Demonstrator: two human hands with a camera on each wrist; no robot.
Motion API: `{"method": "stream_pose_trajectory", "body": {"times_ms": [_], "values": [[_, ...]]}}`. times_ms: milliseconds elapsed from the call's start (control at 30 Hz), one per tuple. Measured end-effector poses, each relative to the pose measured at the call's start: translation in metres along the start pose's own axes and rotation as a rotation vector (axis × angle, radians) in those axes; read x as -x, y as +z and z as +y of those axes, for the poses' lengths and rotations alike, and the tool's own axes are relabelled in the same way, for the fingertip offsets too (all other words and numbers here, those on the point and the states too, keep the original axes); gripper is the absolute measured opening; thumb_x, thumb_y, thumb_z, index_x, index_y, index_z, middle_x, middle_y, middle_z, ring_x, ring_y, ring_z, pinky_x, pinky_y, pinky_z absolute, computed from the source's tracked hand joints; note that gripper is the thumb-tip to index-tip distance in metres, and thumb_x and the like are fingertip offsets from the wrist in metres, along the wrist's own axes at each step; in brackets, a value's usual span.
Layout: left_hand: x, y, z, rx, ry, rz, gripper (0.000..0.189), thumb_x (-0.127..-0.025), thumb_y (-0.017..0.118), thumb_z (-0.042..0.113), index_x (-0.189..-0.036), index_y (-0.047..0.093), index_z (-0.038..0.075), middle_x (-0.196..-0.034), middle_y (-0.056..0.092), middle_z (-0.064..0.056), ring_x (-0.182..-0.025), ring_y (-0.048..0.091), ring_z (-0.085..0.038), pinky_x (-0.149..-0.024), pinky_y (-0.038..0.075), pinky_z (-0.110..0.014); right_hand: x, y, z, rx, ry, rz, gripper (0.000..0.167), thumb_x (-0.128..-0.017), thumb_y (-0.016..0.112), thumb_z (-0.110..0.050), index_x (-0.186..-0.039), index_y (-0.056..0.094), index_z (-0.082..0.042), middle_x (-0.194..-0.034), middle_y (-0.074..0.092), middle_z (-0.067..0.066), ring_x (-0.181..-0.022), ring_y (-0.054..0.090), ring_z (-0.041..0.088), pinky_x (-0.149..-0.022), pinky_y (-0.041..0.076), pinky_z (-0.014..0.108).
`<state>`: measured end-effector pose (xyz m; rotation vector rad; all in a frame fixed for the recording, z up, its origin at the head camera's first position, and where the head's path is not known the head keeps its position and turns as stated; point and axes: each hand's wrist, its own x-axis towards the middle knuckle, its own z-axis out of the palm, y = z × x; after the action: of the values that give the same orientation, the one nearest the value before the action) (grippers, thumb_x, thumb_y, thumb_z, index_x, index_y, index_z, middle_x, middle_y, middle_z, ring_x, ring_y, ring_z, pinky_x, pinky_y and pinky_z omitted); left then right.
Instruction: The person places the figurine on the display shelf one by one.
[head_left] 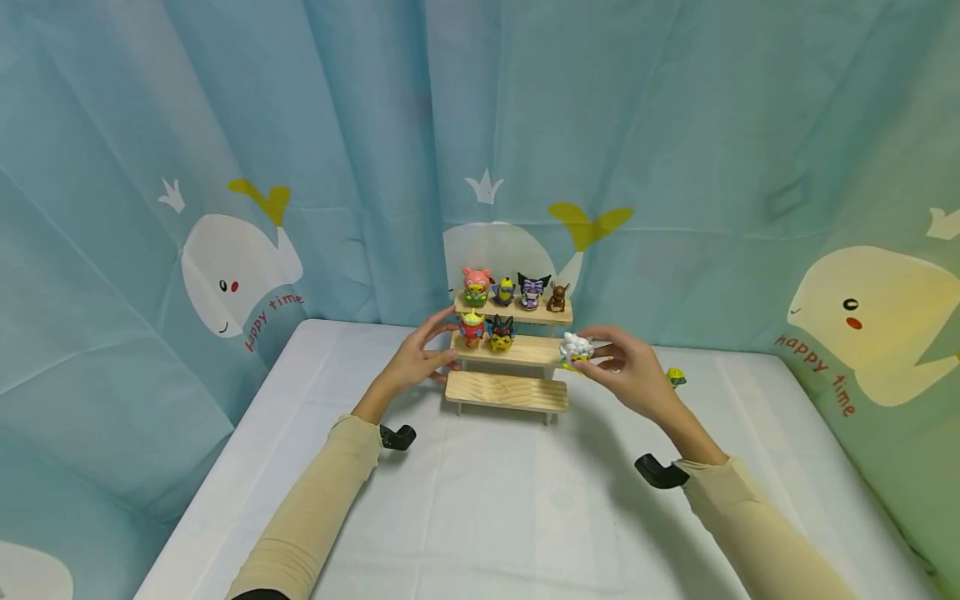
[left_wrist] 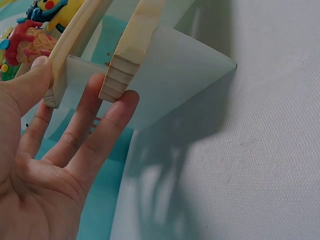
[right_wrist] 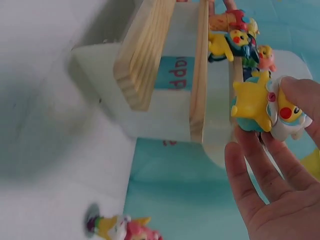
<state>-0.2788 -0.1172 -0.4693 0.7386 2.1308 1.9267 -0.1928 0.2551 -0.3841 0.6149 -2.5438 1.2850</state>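
Observation:
A three-tier wooden display shelf stands on the white table. My left hand holds its left end; in the left wrist view the thumb presses a plank edge, with fingers at the plank ends. My right hand pinches a yellow figurine in a fluffy white hood between thumb and fingers, at the right end of the middle tier. On that tier's left side stand a red figurine with a green head and a yellow one in a black hood.
The top tier bears a pink-hooded figurine, a yellow and purple one, a black-eared purple one and a brown one. Another small figurine is on the table beyond my right wrist. A blue curtain hangs behind.

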Motion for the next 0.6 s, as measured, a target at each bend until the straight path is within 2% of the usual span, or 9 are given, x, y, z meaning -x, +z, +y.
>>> {"method": "stream_pose_trajectory", "body": {"times_ms": [333,433,600], "values": [[0.000,0.000,0.001,0.005,0.007,-0.001,0.074,-0.102,0.065,0.010,-0.162,0.030,0.039,-0.158,0.042,-0.008,-0.094,0.073,-0.043,-0.070,0.058,-0.067,-0.024,0.025,0.000,-0.048,0.020,-0.017,0.044,-0.092,0.080,-0.014,-0.133,0.064,-0.011,-0.127,0.065,0.013,-0.103,0.070,0.032,-0.083,0.062,0.041],[0.000,0.000,0.001,0.001,0.006,0.000,0.074,-0.102,0.065,0.011,-0.161,0.030,0.039,-0.158,0.042,-0.007,-0.093,0.074,-0.041,-0.069,0.058,-0.067,-0.028,0.032,0.003,-0.055,0.026,-0.006,0.044,-0.092,0.080,-0.015,-0.133,0.065,-0.013,-0.127,0.065,0.014,-0.101,0.071,0.032,-0.081,0.062,0.047],[0.000,0.000,0.000,-0.013,0.007,0.004,0.074,-0.102,0.065,0.011,-0.161,0.030,0.039,-0.157,0.043,-0.007,-0.091,0.074,-0.038,-0.069,0.059,-0.066,-0.033,0.040,0.006,-0.032,0.041,0.007,0.042,-0.092,0.081,-0.016,-0.131,0.065,-0.016,-0.124,0.066,0.012,-0.098,0.072,0.031,-0.077,0.062,0.045]]}}
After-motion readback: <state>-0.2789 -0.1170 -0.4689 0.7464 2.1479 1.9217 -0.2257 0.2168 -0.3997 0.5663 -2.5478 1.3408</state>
